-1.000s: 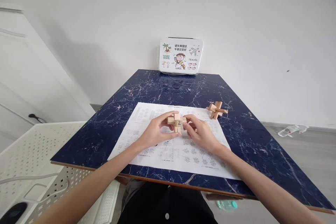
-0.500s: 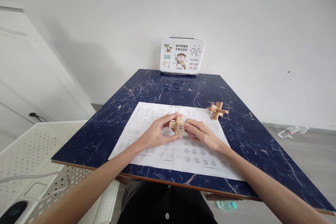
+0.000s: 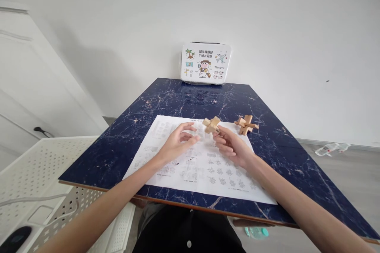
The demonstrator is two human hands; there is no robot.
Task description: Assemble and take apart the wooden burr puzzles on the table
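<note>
A wooden burr puzzle [image 3: 211, 125] is pinched by one end in the fingertips of the right hand [image 3: 233, 144], up and left of its knuckles. The left hand [image 3: 177, 142], fingers curved apart from the thumb and holding nothing, is to its left, not touching it. Below lies a printed instruction sheet [image 3: 204, 184]; a second burr puzzle [image 3: 246, 125] sits at its far right corner. Beyond, a closed cartoon-printed case [image 3: 205, 64] hides its contents.
</note>
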